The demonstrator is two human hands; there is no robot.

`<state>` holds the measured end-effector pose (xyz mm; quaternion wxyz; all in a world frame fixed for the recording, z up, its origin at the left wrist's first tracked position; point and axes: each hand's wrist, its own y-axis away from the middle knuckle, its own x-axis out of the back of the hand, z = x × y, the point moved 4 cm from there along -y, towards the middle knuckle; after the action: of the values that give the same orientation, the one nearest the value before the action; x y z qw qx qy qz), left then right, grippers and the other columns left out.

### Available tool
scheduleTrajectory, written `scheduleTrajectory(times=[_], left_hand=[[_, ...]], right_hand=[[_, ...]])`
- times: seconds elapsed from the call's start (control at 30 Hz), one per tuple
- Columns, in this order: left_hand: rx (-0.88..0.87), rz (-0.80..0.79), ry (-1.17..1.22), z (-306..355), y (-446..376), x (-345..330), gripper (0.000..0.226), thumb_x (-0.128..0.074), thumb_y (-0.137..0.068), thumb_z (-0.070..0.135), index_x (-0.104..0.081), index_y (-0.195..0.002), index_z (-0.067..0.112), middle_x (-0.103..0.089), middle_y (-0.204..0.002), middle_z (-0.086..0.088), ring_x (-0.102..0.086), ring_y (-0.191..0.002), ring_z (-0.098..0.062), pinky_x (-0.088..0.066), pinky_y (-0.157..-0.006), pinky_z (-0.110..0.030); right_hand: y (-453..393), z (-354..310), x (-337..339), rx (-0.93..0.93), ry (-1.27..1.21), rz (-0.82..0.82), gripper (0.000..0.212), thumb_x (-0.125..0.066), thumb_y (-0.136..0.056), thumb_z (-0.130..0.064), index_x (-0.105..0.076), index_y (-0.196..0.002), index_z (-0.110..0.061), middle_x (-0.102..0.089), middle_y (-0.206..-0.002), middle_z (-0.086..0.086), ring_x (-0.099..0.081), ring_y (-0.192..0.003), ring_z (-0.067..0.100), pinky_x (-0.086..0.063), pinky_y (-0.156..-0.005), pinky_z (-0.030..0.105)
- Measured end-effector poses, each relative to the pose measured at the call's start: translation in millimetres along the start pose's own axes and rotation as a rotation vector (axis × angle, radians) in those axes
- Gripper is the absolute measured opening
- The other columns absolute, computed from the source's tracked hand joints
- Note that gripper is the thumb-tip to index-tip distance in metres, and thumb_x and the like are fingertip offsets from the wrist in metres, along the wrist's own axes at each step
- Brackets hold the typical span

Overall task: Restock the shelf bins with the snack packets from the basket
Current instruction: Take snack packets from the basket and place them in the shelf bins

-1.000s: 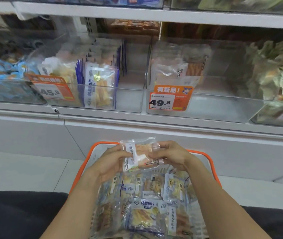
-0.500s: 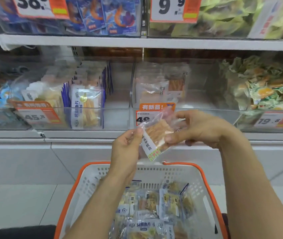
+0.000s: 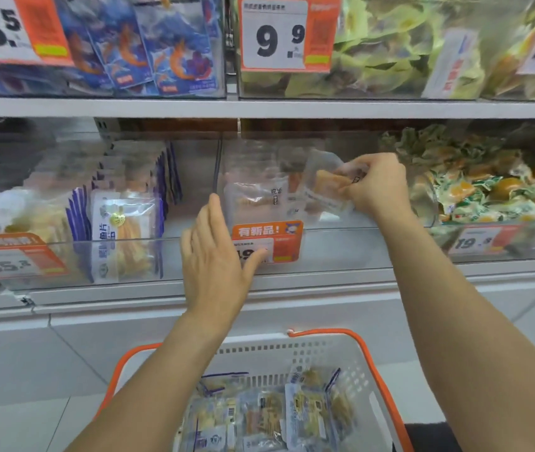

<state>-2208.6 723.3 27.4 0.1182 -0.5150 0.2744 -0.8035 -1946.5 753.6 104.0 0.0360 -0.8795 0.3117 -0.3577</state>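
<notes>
Behind blurred bin wall (image 3: 325,243), right hand (image 3: 377,184) pinches packet (image 3: 326,182).

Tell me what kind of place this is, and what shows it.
Most likely a shop's snack aisle. Clear shelf bins hold packaged snacks behind orange price tags, and an orange-rimmed shopping basket of packets sits below. The right hand holds a snack packet at a bin.

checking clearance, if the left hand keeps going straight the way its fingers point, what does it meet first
Probably the clear front wall of the middle shelf bin, beside the orange price tag. The left hand is open and points up and forward at it, though depth is unclear.
</notes>
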Motion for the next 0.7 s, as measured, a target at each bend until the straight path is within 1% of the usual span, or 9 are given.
scheduleTrajectory(times=[0.07, 0.13, 0.23, 0.33, 0.4, 0.47, 0.53, 0.63, 0.7], left_hand=[[0.015, 0.037, -0.069, 1.8, 1.3, -2.9, 0.105, -0.047, -0.082, 0.068, -0.017, -0.154, -0.002, -0.040, -0.150, -0.021, -0.042, -0.134, -0.035, -0.028, -0.112, -0.045], [0.017, 0.053, -0.111, 1.4, 0.9, -5.4, 0.104, -0.041, -0.082, 0.068, -0.018, -0.154, -0.004, -0.042, -0.148, -0.022, -0.045, -0.130, -0.036, -0.029, -0.110, -0.045], [0.006, 0.082, -0.119, -0.8, 0.4, -7.5, 0.103, -0.043, -0.083, 0.068, -0.020, -0.153, -0.004, -0.045, -0.145, -0.023, -0.048, -0.127, -0.037, -0.026, -0.109, -0.043], [0.033, 0.092, -0.131, 1.3, -2.1, -10.1, 0.102, -0.043, -0.082, 0.065, -0.022, -0.152, -0.005, -0.046, -0.143, -0.023, -0.047, -0.125, -0.038, -0.026, -0.108, -0.043], [0.052, 0.078, -0.130, 2.4, -2.4, -12.3, 0.103, -0.050, -0.082, 0.064, -0.021, -0.153, -0.005, -0.045, -0.143, -0.023, -0.046, -0.123, -0.038, -0.026, -0.107, -0.043], [0.045, 0.077, -0.123, 2.1, -1.5, -13.4, 0.104, -0.059, -0.082, 0.060, -0.019, -0.153, -0.004, -0.044, -0.142, -0.023, -0.046, -0.120, -0.038, -0.027, -0.106, -0.044], [0.033, 0.086, -0.114, 1.5, -1.1, -13.3, 0.104, -0.063, -0.081, 0.058, -0.019, -0.154, -0.004, -0.044, -0.142, -0.023, -0.046, -0.118, -0.039, -0.030, -0.105, -0.046], [0.020, 0.078, -0.095, 2.0, -0.5, -13.4, 0.104, -0.062, -0.083, 0.059, -0.019, -0.154, -0.004, -0.043, -0.143, -0.022, -0.045, -0.121, -0.038, -0.027, -0.107, -0.045], [0.007, 0.077, -0.085, 1.7, -0.1, -12.9, 0.104, -0.061, -0.084, 0.060, -0.019, -0.154, -0.004, -0.043, -0.144, -0.022, -0.045, -0.123, -0.038, -0.025, -0.108, -0.044]], right_hand=[[-27.3, 8.7, -21.9, -0.050, 0.066, -0.037, 0.022, -0.085, -0.077, -0.023, -0.075, -0.095, -0.017, -0.072, -0.102, 0.008, -0.067, -0.095, 0.024, -0.054, -0.081, 0.031], [-45.5, 9.7, -40.1, -0.069, 0.125, -0.062, 0.025, -0.082, -0.079, -0.023, -0.068, -0.095, -0.009, -0.069, -0.099, 0.004, -0.067, -0.095, 0.022, -0.054, -0.083, 0.032], [-60.6, 3.8, -62.9, 0.046, 0.370, -0.116, 0.018, -0.071, -0.087, -0.020, -0.070, -0.100, -0.008, -0.071, -0.105, 0.010, -0.069, -0.098, 0.030, -0.056, -0.084, 0.031], [-68.1, 7.6, -79.8, 0.087, 0.419, -0.128, 0.041, -0.074, -0.086, -0.032, -0.059, -0.110, -0.003, -0.066, -0.103, 0.012, -0.065, -0.094, 0.033, -0.049, -0.075, 0.031], [-70.6, 15.4, -85.9, 0.032, 0.396, -0.126, 0.066, -0.076, -0.081, -0.036, -0.047, -0.130, -0.002, -0.062, -0.119, 0.014, -0.064, -0.107, 0.034, -0.053, -0.083, 0.034], [-69.7, 21.2, -86.6, -0.049, 0.284, -0.161, 0.080, -0.081, -0.077, -0.035, -0.041, -0.139, -0.005, -0.057, -0.129, 0.015, -0.059, -0.116, 0.034, -0.050, -0.087, 0.033], [-69.6, 26.1, -86.1, -0.117, 0.124, -0.188, 0.089, -0.089, -0.071, -0.028, -0.039, -0.141, -0.005, -0.054, -0.133, 0.016, -0.056, -0.119, 0.035, -0.043, -0.084, 0.032], [-68.0, 28.1, -89.3, -0.118, 0.121, -0.221, 0.085, -0.090, -0.069, -0.028, -0.044, -0.137, -0.006, -0.056, -0.124, 0.013, -0.058, -0.116, 0.032, -0.045, -0.084, 0.032], [-65.4, 25.0, -91.5, -0.073, 0.206, -0.213, 0.072, -0.084, -0.069, -0.040, -0.051, -0.124, -0.008, -0.060, -0.110, 0.005, -0.065, -0.104, 0.027, -0.050, -0.078, 0.029]])
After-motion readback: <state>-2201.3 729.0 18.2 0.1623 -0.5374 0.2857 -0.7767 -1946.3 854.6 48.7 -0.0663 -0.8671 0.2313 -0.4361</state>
